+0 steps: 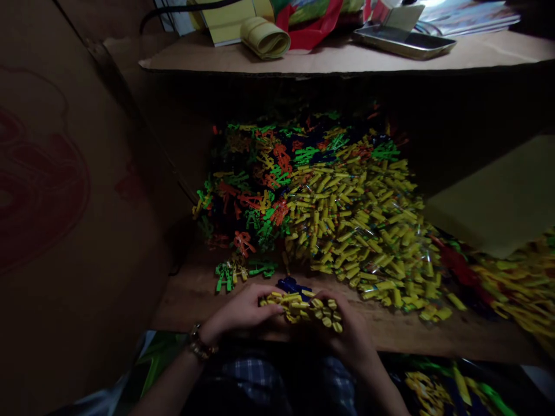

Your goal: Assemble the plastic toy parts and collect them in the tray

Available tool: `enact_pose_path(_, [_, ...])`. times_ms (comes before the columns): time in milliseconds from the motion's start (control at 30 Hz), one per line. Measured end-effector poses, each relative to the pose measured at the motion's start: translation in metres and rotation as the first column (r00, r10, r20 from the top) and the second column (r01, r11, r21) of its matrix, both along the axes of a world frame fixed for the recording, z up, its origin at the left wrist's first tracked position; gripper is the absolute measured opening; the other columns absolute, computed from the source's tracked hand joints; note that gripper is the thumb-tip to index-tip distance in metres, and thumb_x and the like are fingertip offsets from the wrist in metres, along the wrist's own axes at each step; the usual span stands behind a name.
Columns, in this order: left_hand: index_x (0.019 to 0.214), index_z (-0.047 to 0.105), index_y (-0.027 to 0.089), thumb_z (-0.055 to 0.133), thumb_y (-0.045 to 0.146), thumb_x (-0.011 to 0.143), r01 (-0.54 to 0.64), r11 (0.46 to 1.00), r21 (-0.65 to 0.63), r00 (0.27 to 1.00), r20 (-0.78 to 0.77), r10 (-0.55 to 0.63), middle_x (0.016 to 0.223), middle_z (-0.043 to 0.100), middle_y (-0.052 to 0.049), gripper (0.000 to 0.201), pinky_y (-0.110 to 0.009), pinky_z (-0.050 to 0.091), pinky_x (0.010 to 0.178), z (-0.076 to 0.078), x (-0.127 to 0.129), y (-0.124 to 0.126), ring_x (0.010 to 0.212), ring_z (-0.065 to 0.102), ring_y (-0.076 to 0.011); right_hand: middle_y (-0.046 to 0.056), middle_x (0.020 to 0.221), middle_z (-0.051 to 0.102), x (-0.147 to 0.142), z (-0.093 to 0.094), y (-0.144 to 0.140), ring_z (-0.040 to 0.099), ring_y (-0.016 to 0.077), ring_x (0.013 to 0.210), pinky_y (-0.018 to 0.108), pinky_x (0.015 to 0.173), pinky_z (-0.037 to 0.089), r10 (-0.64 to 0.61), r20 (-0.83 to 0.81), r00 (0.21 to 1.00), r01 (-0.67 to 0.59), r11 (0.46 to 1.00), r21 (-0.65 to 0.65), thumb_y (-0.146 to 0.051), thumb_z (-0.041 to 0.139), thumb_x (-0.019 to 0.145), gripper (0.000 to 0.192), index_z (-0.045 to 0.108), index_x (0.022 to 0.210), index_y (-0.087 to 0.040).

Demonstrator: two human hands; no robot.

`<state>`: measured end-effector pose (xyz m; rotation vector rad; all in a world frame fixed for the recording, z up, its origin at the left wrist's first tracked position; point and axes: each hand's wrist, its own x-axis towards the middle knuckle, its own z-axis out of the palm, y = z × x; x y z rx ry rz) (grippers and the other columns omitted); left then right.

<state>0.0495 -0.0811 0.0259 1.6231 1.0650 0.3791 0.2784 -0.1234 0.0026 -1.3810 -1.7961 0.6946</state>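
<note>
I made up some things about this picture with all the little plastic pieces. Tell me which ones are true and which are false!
1. Both hands hold a bunch of yellow pieces. True: the left hand and the right hand cup it between them.
2. The big pile behind the hands is mostly blue. False: it is mostly yellow, with green and orange pieces to its left.
3. A bracelet is on the left wrist. True.
4. The metal tray lies on the person's lap. False: it lies on the cardboard shelf at the top.
5. A blue piece lies just behind the hands. True.
</note>
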Motion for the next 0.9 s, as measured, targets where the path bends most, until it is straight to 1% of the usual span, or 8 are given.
enact_pose_path(67, [0.113,0.064,0.019,0.056,0.029,0.083,-0.007,0.976,0.216,0.992,-0.123,0.035,0.11,0.068,-0.007,0.032,-0.033,0.044,0.089,-0.005,0.003,0.004,0.1,0.059,-0.022,0.006,0.089,0.069,0.007,-0.006,0.002,0.065,0.02,0.07,0.029,0.061,0.052,-0.024,0.028,0.999,0.024,0.999,-0.032,-0.024,0.057,0.074,0.02,0.055,0.094,-0.022])
enact_pose_path(167, [0.118,0.058,0.016,0.053,0.026,0.087,0.021,0.829,0.558,0.901,-0.37,0.226,0.116,0.063,-0.012,0.034,-0.043,0.041,0.091,-0.015,0.006,0.012,0.105,0.052,-0.0267,0.007,0.09,0.066,0.017,-0.01,0.002,0.064,0.0233,0.08,0.034,0.069,0.052,-0.102,0.059,0.993,0.102,0.995,-0.005,-0.026,0.059,0.071,0.02,0.055,0.089,-0.023])
enact_pose_path(367, [0.109,0.06,0.014,0.047,0.02,0.089,0.247,0.684,0.686,0.781,-0.559,0.278,0.097,0.066,-0.012,0.024,-0.041,0.043,0.08,-0.03,0.0,0.024,0.092,0.055,-0.0266,0.006,0.09,0.059,0.019,-0.01,-0.007,0.06,0.0228,0.083,0.035,0.073,0.051,-0.257,-0.075,0.963,0.258,0.966,0.008,-0.03,0.061,0.071,0.025,0.056,0.095,-0.023])
enact_pose_path(467, [0.118,0.055,0.014,0.04,0.016,0.091,0.104,0.619,0.778,0.839,-0.404,0.366,0.098,0.067,-0.012,0.031,-0.039,0.043,0.08,-0.035,-0.006,0.025,0.089,0.057,-0.0239,0.006,0.094,0.062,0.003,-0.007,-0.013,0.062,0.0206,0.081,0.033,0.074,0.052,-0.304,-0.237,0.923,0.275,0.95,-0.147,-0.034,0.061,0.076,0.034,0.053,0.107,-0.022])
enact_pose_path(533, [0.122,0.053,0.017,0.04,0.021,0.093,-0.193,0.589,0.785,0.865,-0.147,0.479,0.105,0.066,-0.011,0.032,-0.037,0.043,0.085,-0.037,-0.007,0.023,0.095,0.058,-0.0219,0.005,0.09,0.063,-0.008,-0.004,-0.015,0.063,0.0199,0.078,0.031,0.071,0.053,-0.34,-0.306,0.889,0.279,0.933,-0.225,-0.037,0.065,0.075,0.033,0.055,0.103,-0.021])
enact_pose_path(667, [0.123,0.046,0.019,0.043,0.034,0.092,-0.763,0.576,0.295,0.645,0.28,0.711,0.102,0.065,-0.007,0.035,-0.028,0.046,0.082,-0.037,0.008,0.013,0.094,0.061,-0.0162,0.005,0.083,0.066,-0.027,0.0,-0.011,0.064,0.0206,0.079,0.031,0.072,0.054,-0.312,-0.412,0.856,0.215,0.94,-0.264,-0.037,0.071,0.069,0.025,0.058,0.083,-0.02])
enact_pose_path(767, [0.122,0.044,0.018,0.053,0.037,0.085,-0.811,0.575,-0.109,0.508,0.355,0.785,0.084,0.065,-0.002,0.042,-0.025,0.046,0.076,-0.034,0.028,0.002,0.082,0.062,-0.0132,0.006,0.078,0.067,-0.038,0.005,-0.006,0.065,0.0206,0.073,0.031,0.067,0.055,-0.289,-0.441,0.85,0.151,0.935,-0.321,-0.036,0.073,0.066,0.026,0.06,0.079,-0.019])
enact_pose_path(900, [0.117,0.046,0.019,0.073,0.035,0.067,-0.687,0.57,-0.451,0.392,0.43,0.813,0.09,0.066,-0.001,0.059,-0.025,0.046,0.079,-0.025,0.047,-0.007,0.086,0.062,-0.0135,0.005,0.073,0.067,-0.044,0.01,-0.004,0.064,0.0188,0.062,0.029,0.058,0.055,-0.368,-0.461,0.807,0.173,0.895,-0.412,-0.039,0.075,0.064,0.031,0.06,0.082,-0.018])
